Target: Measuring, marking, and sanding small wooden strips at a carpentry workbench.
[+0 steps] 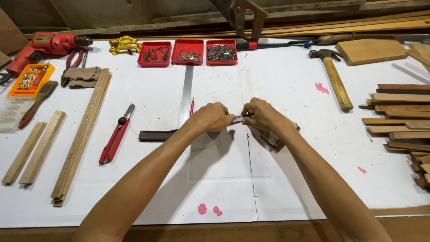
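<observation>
At the middle of the frame, my left hand [214, 117] and right hand [262, 115] pinch a small metal piece [237, 118] between them, each grip narrow, above the white counter [291, 148]. I judge I'm mid-adjustment; next calls for steady fingers.

I see a woodworking workshop, a white tabletop [291, 179] full of tools, a hammer [333, 76], a red drill [45, 47], red trays of nails and screws [187, 52], a stack of wood strips [401, 118], a handsaw [244, 15]
</observation>
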